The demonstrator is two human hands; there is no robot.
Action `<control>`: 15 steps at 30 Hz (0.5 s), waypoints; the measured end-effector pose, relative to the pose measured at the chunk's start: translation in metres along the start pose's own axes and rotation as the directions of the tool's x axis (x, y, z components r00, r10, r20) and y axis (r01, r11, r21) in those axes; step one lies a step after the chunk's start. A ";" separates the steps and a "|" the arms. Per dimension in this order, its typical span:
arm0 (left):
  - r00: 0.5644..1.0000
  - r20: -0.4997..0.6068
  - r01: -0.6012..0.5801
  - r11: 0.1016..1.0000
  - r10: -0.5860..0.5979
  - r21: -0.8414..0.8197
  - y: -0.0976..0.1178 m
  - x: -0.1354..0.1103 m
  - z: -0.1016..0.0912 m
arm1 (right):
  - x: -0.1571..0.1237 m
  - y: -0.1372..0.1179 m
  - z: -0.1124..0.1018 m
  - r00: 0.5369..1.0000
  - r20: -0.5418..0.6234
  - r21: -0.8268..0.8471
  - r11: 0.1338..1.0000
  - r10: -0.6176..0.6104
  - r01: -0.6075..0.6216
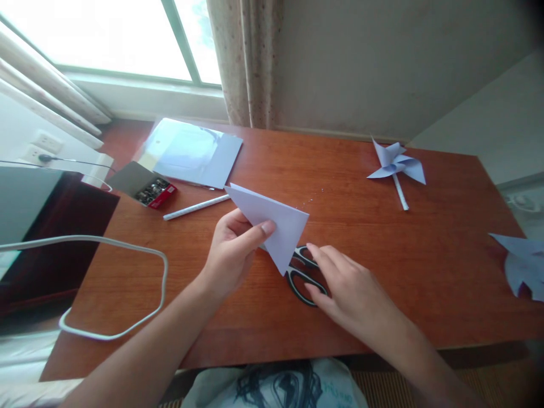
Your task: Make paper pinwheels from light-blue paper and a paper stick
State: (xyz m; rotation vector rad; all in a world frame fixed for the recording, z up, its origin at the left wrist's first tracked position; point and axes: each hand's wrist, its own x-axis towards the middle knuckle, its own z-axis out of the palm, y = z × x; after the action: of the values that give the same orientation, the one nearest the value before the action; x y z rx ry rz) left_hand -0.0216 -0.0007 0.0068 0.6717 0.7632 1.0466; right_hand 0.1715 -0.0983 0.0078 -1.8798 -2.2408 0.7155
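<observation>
My left hand [238,246] pinches a folded triangle of white paper [283,218], thumb on top, above the table. Partly under that paper lies a pair of scissors [305,288] with black and grey handles; the paper hides its blades. My right hand [346,283] is at the handles, thumb and index finger apart beside the two loops. Whether its fingertips touch the handles, I cannot tell. A white paper stick [195,207] rests just beyond my left hand, its right end behind the folded paper.
A finished paper pinwheel [395,164] on a stick lies at the back right. Cut paper [525,263] sits at the right edge. To the left are an open box of small metal pieces [155,191], a plastic-sleeved pack [191,150], a white cable [164,272] and a dark screen [29,209].
</observation>
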 end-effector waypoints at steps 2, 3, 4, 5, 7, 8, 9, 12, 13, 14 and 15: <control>1.000 -0.010 -0.013 0.999 0.012 -0.037 0.004 -0.001 0.001 | -0.003 0.020 -0.008 1.000 0.020 0.241 0.970 0.023 -0.027; 1.000 -0.019 -0.015 0.999 0.014 -0.050 0.005 -0.002 0.002 | -0.005 0.029 -0.012 0.998 0.033 0.373 0.926 0.046 -0.055; 0.999 -0.031 -0.017 0.998 0.015 -0.059 0.007 -0.003 0.002 | -0.007 0.037 -0.015 0.997 0.050 0.501 0.862 0.067 -0.083; 0.999 -0.043 -0.018 0.998 0.016 -0.063 0.008 -0.003 0.003 | -0.008 0.044 -0.018 0.995 0.058 0.616 0.782 0.077 -0.096; 0.997 -0.074 -0.031 0.998 0.027 -0.054 0.009 -0.004 0.004 | -0.006 0.051 -0.021 0.997 0.038 0.789 0.611 0.070 -0.073; 0.995 -0.091 -0.039 0.998 0.035 -0.042 0.009 -0.005 0.004 | -0.003 0.051 -0.022 0.998 0.009 0.843 0.536 0.062 -0.040; 0.993 -0.107 -0.045 0.999 0.042 -0.023 0.009 -0.005 0.003 | 0.001 0.050 -0.021 0.998 -0.026 0.882 0.472 0.048 0.001; 0.989 -0.139 -0.050 0.997 0.057 0.051 0.006 -0.004 0.002 | 0.021 0.039 -0.018 0.994 -0.098 0.939 0.335 0.038 0.080; 0.988 -0.142 -0.050 0.996 0.061 0.079 0.005 -0.003 0.001 | 0.028 0.035 -0.016 0.992 -0.111 0.947 0.309 0.055 0.089; 0.988 -0.142 -0.051 0.993 0.066 0.106 0.004 -0.003 -0.001 | 0.034 0.032 -0.015 0.988 -0.135 0.948 0.301 0.080 0.105; 0.987 -0.142 -0.053 0.990 0.072 0.132 0.003 -0.002 -0.002 | 0.039 0.029 -0.014 0.983 -0.151 0.944 0.312 0.103 0.112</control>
State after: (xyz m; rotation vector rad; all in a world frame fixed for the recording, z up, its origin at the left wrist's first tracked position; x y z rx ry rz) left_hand -0.0249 -0.0013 0.0087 0.7380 0.9478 1.1204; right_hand 0.1946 -0.0537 -0.0001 -1.1737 -1.1052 1.3846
